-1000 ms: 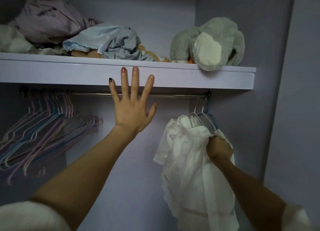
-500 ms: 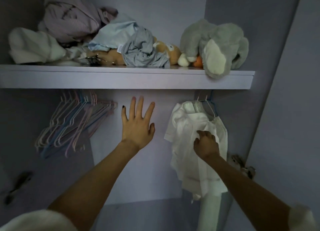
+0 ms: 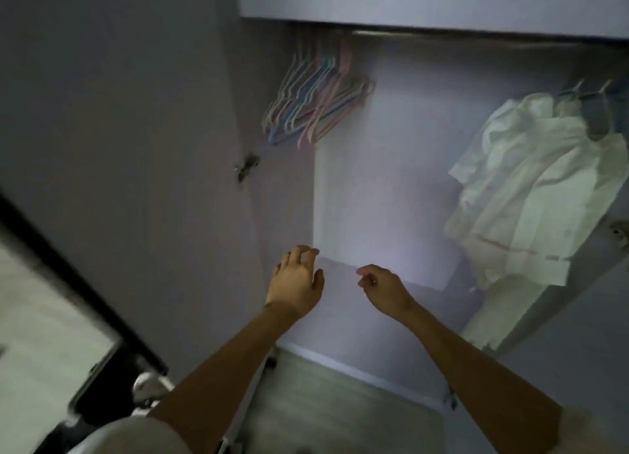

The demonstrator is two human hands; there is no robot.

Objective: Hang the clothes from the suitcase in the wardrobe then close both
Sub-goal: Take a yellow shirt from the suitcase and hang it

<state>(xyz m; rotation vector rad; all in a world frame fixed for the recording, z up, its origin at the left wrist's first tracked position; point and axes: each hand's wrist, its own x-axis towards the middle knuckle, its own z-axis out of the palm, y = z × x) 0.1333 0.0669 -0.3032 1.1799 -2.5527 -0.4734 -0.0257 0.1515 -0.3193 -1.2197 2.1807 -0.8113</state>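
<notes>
Both hands, left [image 3: 295, 283] and right [image 3: 384, 288], hang loosely curled and empty. The shirt [image 3: 531, 188] hangs up right of the fingers. Better fetch the next garment with a firm collar grip.

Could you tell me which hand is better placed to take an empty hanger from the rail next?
Probably the left hand: it is free and sits below the empty hangers, while the right hand is nearer the white shirt.

The whole view is smeared, so the bunched empty hangers [image 3: 316, 103] cannot be counted. The shelf [image 3: 425, 7] is cut by the top edge, hiding whatever lies on it. A dark-framed object [image 3: 102, 361] at lower left, cut by the edge, is too blurred to identify.
</notes>
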